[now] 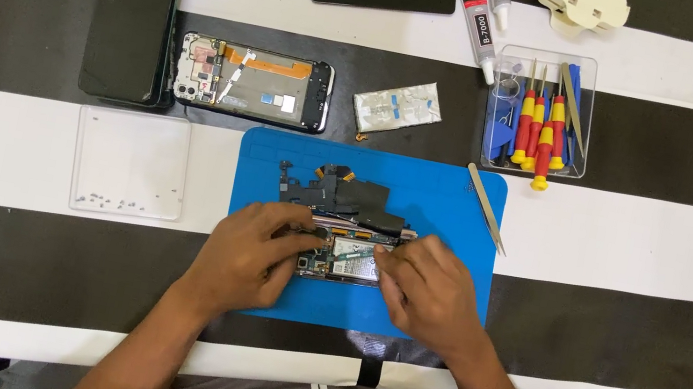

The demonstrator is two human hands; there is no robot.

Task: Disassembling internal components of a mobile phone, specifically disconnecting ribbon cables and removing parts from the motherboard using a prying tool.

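Opened smartphone point(346, 259) with its circuit boards exposed lies on the near half of the blue work mat point(458, 207), between your two hands. Your left hand point(246, 255) grips its left end, fingers curled around the edge. Your right hand point(427, 285) covers its right end, fingertips pressed down on the board; whether they pinch a small tool, you cannot tell. Just beyond the phone, on the same mat, sit loose black covers and flex parts point(338, 188). Metal tweezers point(486, 208) lie at the mat's right edge, half on it. Left of the mat is a clear square tray point(131, 158) holding tiny screws along its near side. Farther away, a second opened phone frame point(254, 82) lies beside a black phone-sized slab point(132, 18), with a silver battery point(397, 106) to the right. At far right, a clear box point(539, 115) holds red-and-yellow screwdrivers and blue pry tools, next to two glue tubes point(481, 24).
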